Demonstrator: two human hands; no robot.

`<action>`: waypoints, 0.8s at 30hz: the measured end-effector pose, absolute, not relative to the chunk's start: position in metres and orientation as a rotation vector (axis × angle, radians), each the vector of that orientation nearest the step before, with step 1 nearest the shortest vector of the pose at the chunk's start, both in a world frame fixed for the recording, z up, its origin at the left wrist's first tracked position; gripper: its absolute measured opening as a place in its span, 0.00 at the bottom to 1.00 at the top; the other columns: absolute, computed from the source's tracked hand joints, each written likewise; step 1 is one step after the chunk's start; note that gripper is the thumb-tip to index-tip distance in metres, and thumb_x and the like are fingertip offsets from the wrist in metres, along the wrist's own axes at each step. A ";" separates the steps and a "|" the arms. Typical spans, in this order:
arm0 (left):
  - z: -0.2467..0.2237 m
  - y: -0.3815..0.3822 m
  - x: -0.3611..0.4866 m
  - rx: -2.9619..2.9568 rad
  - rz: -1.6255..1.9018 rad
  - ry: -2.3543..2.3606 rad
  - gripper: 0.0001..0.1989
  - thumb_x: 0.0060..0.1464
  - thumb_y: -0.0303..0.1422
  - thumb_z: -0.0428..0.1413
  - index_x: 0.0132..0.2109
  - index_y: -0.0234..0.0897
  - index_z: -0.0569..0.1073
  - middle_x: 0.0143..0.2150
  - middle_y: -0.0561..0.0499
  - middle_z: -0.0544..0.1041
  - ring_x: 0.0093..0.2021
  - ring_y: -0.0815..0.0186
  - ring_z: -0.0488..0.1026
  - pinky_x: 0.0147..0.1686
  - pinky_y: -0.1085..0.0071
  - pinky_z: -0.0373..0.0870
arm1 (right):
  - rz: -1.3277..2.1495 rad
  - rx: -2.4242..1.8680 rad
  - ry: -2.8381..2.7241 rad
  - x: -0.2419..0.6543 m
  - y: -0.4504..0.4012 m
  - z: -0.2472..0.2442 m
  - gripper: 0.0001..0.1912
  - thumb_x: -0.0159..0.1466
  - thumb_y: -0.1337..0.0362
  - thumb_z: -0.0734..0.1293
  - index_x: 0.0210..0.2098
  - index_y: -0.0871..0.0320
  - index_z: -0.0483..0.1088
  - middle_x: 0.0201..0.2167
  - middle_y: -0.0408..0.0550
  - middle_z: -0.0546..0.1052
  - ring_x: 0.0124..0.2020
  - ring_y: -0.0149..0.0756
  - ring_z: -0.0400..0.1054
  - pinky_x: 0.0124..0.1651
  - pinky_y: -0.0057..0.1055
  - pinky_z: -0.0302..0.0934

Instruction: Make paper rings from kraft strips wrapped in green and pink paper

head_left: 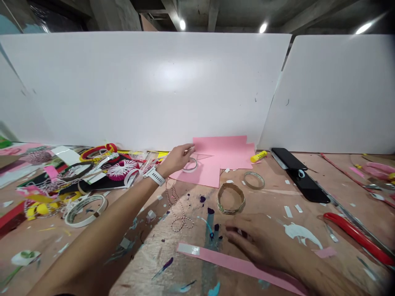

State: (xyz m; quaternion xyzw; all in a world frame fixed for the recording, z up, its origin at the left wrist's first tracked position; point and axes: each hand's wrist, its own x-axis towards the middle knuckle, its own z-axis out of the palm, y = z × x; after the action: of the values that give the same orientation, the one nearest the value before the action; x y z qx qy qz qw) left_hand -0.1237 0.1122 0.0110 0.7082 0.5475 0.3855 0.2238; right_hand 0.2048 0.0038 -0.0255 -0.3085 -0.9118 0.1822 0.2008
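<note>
My left hand (179,159), with a white watch on its wrist, reaches over the left edge of the pink paper sheets (228,150). Its fingers are stretched and slightly bent, with no object visible in them. Just beside its fingers lie a small ring-shaped roll (194,169) and a clear triangular ruler (203,156). My right hand (256,238) hovers or rests low over the table, fingers loosely apart and holding nothing I can see. A pink paper strip (222,260) with a white taped end runs beneath it. A patterned ring-shaped band (219,204) stands just beyond its fingertips.
Red-and-white twine (173,202) lies at centre, a tape roll (262,182) and yellow glue stick (258,156) behind. Phones (311,187) and a red-handled cutter (354,234) are at right. Craft scraps (120,170) and a white tape roll (69,220) crowd the left. White panels (148,94) stand behind.
</note>
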 end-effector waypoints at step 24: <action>-0.010 0.025 -0.021 1.168 1.016 0.833 0.23 0.64 0.40 0.61 0.62 0.40 0.71 0.43 0.46 0.83 0.37 0.63 0.83 0.37 0.66 0.82 | 1.239 -0.952 -1.503 0.211 0.021 -0.014 0.23 0.69 0.53 0.70 0.62 0.48 0.72 0.55 0.53 0.82 0.47 0.43 0.80 0.42 0.37 0.78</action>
State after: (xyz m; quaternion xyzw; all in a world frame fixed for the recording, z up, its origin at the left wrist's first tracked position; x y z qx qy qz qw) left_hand -0.0214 0.0251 -0.0101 0.5116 0.3649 0.4453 0.6379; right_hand 0.2114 0.0214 -0.0138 -0.3880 -0.6128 0.5051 0.4677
